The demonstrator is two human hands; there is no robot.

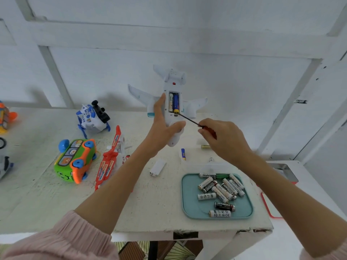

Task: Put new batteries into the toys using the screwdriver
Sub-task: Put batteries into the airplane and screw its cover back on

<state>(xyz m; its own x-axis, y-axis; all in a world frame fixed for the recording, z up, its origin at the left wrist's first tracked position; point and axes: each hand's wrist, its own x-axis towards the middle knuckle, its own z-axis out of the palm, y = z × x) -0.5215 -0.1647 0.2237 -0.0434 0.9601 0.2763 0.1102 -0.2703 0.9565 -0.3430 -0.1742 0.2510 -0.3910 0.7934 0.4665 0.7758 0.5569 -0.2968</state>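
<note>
My left hand (pixel 165 128) holds a white toy airplane (pixel 170 87) upright above the table, belly toward me. Its battery compartment is open, with a white battery and a blue battery (pixel 176 103) inside. My right hand (pixel 223 139) grips a screwdriver (pixel 189 120) with a red handle and black shaft. Its tip touches the lower end of the blue battery. The white compartment cover (pixel 157 167) lies on the table below. A teal tray (pixel 189 207) at the front right holds several batteries. Loose on the table are a blue battery (pixel 183 153) and a gold one (pixel 205 146).
To the left on the white table (pixel 150 212) lie a green and orange bus toy (pixel 75 161), a red and white plane toy (pixel 110 160) and a blue and white toy (pixel 93 117). More toys sit at the far left edge (pixel 4 117). A white wall stands behind.
</note>
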